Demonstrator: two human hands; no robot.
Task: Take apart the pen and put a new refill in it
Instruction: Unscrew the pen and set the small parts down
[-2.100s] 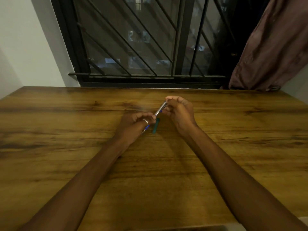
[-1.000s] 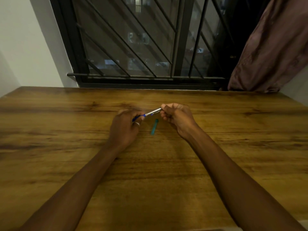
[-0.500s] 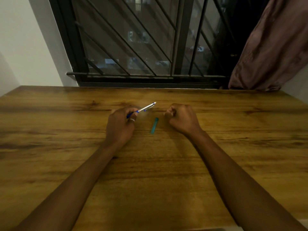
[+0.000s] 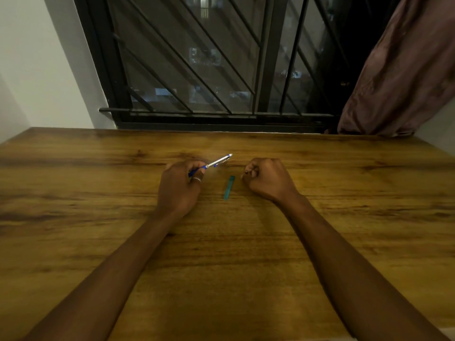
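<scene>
My left hand [image 4: 178,187] grips a pen [image 4: 216,162] by its blue lower part; the silver upper part sticks out up and to the right, above the wooden table [image 4: 98,230]. A small teal tube-shaped piece [image 4: 229,187] lies flat on the table between my hands, touching neither. My right hand [image 4: 267,179] rests on the table as a closed fist, to the right of the teal piece. A tiny dark bit shows between its fingers; I cannot tell what it is.
The table's far edge meets a wall with a black barred window [image 4: 209,70]. A brown curtain [image 4: 406,70] hangs at the back right. The near table edge runs along the bottom of the view.
My right hand let go of the pen's silver end and dropped to the table as a fist. My left hand kept the pen and moved slightly left.
</scene>
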